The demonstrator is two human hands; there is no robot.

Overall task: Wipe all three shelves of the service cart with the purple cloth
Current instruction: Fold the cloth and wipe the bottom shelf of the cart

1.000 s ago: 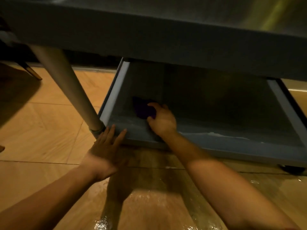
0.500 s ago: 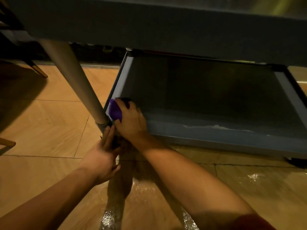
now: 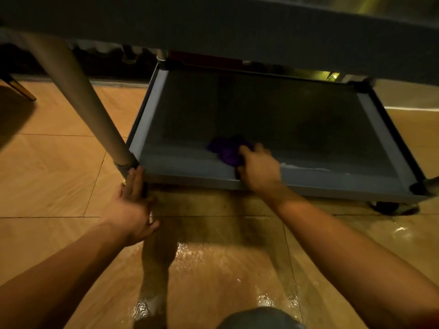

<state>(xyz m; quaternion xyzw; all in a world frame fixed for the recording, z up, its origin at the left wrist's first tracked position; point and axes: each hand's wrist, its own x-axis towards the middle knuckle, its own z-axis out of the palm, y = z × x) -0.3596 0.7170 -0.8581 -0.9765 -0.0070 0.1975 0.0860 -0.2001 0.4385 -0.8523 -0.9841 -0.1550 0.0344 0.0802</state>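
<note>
Bottom shelf [image 3: 297, 129] of the service cart, a shallow grey tray with raised rim, holding only the purple cloth [image 3: 225, 150], which lies bunched near the front edge, left of centre. The right hand [image 3: 259, 169] reaches over the front rim, fingers curled onto the cloth and pressing it to the tray floor. The left hand [image 3: 131, 207], fingers extended and together, rests against the base of the front-left cart post [image 3: 78, 100]; nothing is gripped. The shelf above [image 3: 237, 32] hides the tray's rear edge. A caster [image 3: 389, 207] is dimly visible at right.
</note>
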